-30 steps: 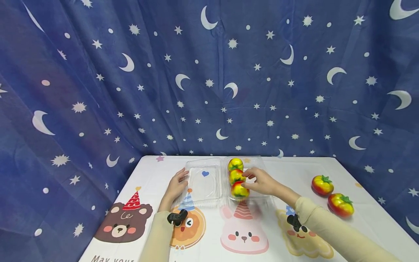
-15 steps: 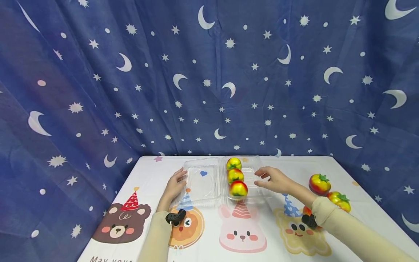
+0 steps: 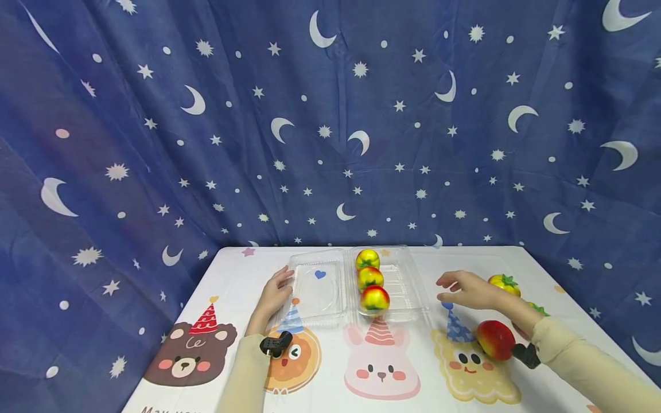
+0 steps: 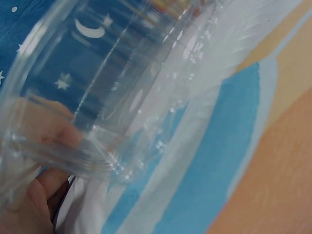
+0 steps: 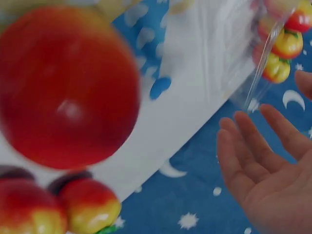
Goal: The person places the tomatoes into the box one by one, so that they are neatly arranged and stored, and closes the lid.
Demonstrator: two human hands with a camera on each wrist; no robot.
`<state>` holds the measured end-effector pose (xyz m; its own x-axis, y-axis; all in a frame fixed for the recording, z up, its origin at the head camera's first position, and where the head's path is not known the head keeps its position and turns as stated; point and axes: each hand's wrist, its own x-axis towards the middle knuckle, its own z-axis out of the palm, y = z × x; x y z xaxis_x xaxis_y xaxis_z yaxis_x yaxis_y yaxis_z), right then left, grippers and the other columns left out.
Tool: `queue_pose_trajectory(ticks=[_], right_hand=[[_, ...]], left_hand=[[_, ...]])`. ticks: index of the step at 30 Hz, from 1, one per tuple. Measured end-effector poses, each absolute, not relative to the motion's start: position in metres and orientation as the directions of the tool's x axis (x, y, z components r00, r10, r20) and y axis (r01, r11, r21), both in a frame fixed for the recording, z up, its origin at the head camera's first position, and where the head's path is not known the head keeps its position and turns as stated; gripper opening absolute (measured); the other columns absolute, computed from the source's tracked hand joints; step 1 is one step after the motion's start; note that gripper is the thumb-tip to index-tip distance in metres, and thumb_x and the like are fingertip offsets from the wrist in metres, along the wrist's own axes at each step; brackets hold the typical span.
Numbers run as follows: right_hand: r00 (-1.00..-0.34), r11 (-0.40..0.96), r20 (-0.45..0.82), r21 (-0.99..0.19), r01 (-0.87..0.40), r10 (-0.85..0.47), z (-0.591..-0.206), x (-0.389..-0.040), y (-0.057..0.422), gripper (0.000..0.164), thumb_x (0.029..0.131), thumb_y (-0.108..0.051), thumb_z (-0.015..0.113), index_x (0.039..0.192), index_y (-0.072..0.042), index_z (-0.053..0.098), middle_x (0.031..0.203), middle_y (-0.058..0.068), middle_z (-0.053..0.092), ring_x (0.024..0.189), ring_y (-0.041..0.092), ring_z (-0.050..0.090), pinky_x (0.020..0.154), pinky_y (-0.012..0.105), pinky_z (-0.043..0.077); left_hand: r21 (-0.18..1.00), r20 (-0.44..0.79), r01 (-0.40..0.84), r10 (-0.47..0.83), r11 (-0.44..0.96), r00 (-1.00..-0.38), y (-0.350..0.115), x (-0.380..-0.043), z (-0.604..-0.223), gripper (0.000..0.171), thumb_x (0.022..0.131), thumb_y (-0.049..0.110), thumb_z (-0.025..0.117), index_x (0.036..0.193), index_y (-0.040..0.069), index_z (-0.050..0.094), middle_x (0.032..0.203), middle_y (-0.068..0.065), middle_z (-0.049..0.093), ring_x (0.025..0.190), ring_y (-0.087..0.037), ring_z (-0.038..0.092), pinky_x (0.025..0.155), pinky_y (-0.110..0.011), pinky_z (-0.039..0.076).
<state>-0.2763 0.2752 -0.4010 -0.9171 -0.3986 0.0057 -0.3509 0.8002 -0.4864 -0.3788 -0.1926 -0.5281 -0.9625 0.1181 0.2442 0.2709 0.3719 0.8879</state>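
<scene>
An unfolded clear plastic clamshell box lies on the table, its lid half at left and its tray half at right. Three red-and-yellow toy fruits with green leafy caps stand in a column along the tray's left side. My left hand rests against the lid's outer left edge with relaxed fingers; its fingers show partly through the plastic in the left wrist view. To the right of the tray, my right hand hovers with nothing in it, fingers spread apart in the right wrist view.
A mostly red fruit lies beside the right wrist. Two more fruits, one of them a leafy-capped fruit, are partly hidden behind the right forearm. A blue star-and-moon curtain hangs behind the white printed tablecloth.
My right hand has left the fruits in the tray and moved right, out past the box. The red fruit by the right wrist has come into view. My left hand stays at the lid.
</scene>
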Motion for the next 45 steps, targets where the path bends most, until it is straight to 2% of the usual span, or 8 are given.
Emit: queue_pose_trajectory(ticks=[8, 15, 22, 29, 37, 40, 45], right_hand=[[-0.932, 0.834, -0.179, -0.521, -0.181, -0.314, -0.393, -0.266, 0.309, 0.046, 0.085, -0.024, 0.076, 0.119, 0.003, 0.062, 0.112, 0.022, 0.065, 0.101, 0.039, 0.064, 0.081, 0.049, 0.059], [-0.916, 0.82, -0.23, -0.55, -0.156, -0.328, -0.397, -0.254, 0.328, 0.048, 0.081, -0.021, 0.079, 0.118, 0.004, 0.062, 0.112, 0.023, 0.065, 0.098, 0.036, 0.065, 0.078, 0.043, 0.06], [-0.914, 0.809, -0.243, -0.573, -0.134, -0.324, -0.402, -0.244, 0.337, 0.046, 0.078, -0.014, 0.081, 0.116, 0.005, 0.062, 0.109, 0.021, 0.065, 0.097, 0.037, 0.064, 0.077, 0.043, 0.061], [-0.91, 0.797, -0.261, -0.593, -0.112, -0.322, -0.407, -0.24, 0.344, 0.04, 0.074, -0.005, 0.083, 0.109, 0.002, 0.066, 0.105, 0.015, 0.066, 0.094, 0.031, 0.064, 0.075, 0.038, 0.061], [-0.895, 0.772, -0.263, -0.623, -0.129, -0.361, -0.41, -0.241, 0.355, 0.037, 0.077, 0.001, 0.076, 0.112, 0.006, 0.064, 0.108, 0.019, 0.065, 0.098, 0.036, 0.063, 0.079, 0.041, 0.06], [-0.909, 0.785, -0.246, -0.607, -0.126, -0.336, -0.408, -0.242, 0.355, 0.036, 0.078, 0.001, 0.076, 0.112, 0.004, 0.065, 0.108, 0.018, 0.065, 0.099, 0.037, 0.062, 0.08, 0.04, 0.06], [-0.929, 0.796, -0.198, -0.588, -0.143, -0.313, -0.406, -0.244, 0.358, 0.026, 0.079, 0.003, 0.074, 0.104, 0.001, 0.07, 0.101, 0.014, 0.067, 0.092, 0.027, 0.062, 0.077, 0.035, 0.06]], left_hand=[[0.895, 0.239, 0.265, 0.115, 0.36, -0.964, -0.192, -0.379, -0.528, 0.051, 0.084, -0.01, 0.051, 0.135, -0.01, 0.052, 0.155, -0.023, 0.033, 0.13, -0.042, 0.048, 0.111, -0.048, 0.038], [0.889, 0.247, 0.268, 0.103, 0.372, -0.963, -0.19, -0.378, -0.528, 0.05, 0.083, -0.011, 0.052, 0.133, -0.011, 0.054, 0.154, -0.023, 0.035, 0.129, -0.043, 0.049, 0.11, -0.048, 0.038], [0.879, 0.254, 0.274, 0.102, 0.39, -0.962, -0.19, -0.378, -0.526, 0.05, 0.083, -0.01, 0.052, 0.133, -0.01, 0.055, 0.154, -0.023, 0.035, 0.129, -0.043, 0.049, 0.111, -0.048, 0.038], [0.882, 0.229, 0.248, 0.096, 0.401, -0.969, -0.19, -0.38, -0.527, 0.05, 0.084, -0.009, 0.053, 0.134, -0.009, 0.054, 0.155, -0.021, 0.034, 0.131, -0.041, 0.048, 0.111, -0.047, 0.038], [0.882, 0.221, 0.239, 0.093, 0.405, -0.971, -0.189, -0.379, -0.529, 0.05, 0.084, -0.008, 0.052, 0.134, -0.008, 0.055, 0.155, -0.02, 0.034, 0.131, -0.041, 0.047, 0.112, -0.047, 0.038], [0.878, 0.228, 0.246, 0.093, 0.411, -0.969, -0.189, -0.38, -0.528, 0.05, 0.084, -0.009, 0.052, 0.134, -0.009, 0.055, 0.155, -0.02, 0.035, 0.131, -0.042, 0.047, 0.111, -0.048, 0.038], [0.877, 0.23, 0.246, 0.089, 0.413, -0.969, -0.19, -0.38, -0.528, 0.049, 0.084, -0.009, 0.053, 0.133, -0.008, 0.055, 0.155, -0.02, 0.035, 0.13, -0.041, 0.049, 0.111, -0.048, 0.039]])
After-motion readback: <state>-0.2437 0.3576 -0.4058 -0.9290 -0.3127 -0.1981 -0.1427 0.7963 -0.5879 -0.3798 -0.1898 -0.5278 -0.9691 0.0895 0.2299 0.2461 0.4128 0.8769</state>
